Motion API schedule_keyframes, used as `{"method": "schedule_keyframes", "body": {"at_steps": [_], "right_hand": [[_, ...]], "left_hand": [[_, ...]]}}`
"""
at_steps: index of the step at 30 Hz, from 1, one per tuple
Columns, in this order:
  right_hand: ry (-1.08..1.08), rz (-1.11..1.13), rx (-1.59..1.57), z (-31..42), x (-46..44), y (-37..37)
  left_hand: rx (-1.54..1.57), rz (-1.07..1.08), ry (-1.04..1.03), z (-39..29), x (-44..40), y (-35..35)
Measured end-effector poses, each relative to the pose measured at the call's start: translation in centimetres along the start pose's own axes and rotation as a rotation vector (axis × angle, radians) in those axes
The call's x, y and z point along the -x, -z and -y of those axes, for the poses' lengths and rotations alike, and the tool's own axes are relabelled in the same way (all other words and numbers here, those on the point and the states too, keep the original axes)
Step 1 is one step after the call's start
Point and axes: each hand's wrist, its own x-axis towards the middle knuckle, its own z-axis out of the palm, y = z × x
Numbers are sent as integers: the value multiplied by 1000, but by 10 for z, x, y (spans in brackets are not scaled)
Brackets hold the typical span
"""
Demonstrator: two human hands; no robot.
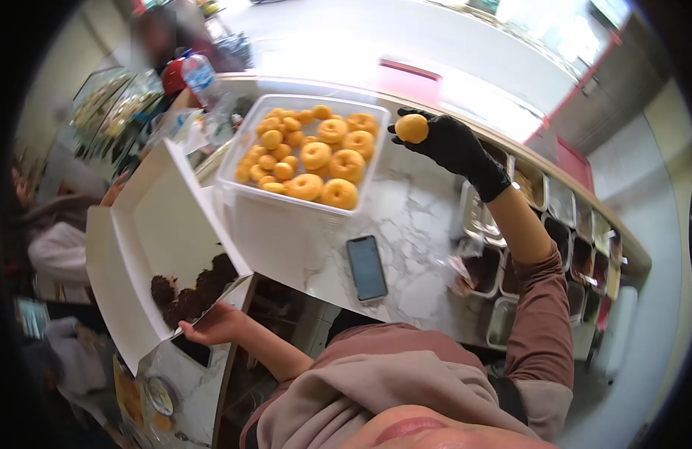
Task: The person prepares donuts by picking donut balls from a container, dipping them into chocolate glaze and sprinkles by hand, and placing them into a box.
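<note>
My right hand [451, 146], in a black glove, holds a small round doughnut ball [412, 129] up beside the plastic tub. My bare left hand [215, 325] grips the near lower edge of an open white cardboard box [163, 202], which is tilted. Dark chocolate-topped doughnuts [200, 292] lie at the low end of that box. On the counter, the translucent plastic tub [225, 178] carries plain ring doughnuts [316, 156] on its right side and small doughnut balls [271, 139] on its left.
A phone [367, 267] lies on the marble counter [413, 224]. Several topping containers [503, 314] line the right side. A water bottle [198, 75] and plastic bags stand behind the box. Other people [58, 239] are on the left.
</note>
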Motion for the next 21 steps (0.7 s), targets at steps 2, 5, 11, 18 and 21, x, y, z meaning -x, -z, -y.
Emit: {"method": "schedule_keyframes", "body": {"at_steps": [2, 5, 11, 18, 21], "right_hand": [[-140, -44, -61, -3, 48, 22], [-388, -165, -1293, -8, 125, 54], [-696, -336, -936, -15, 286, 142], [-819, -403, -402, -112, 452, 175], [-990, -402, -22, -136, 492, 175]], "left_hand": [[26, 21, 34, -7, 14, 6], [75, 32, 81, -15, 40, 16], [68, 113, 72, -23, 94, 32], [3, 65, 9, -34, 150, 31], [33, 73, 12, -36, 159, 28]]}}
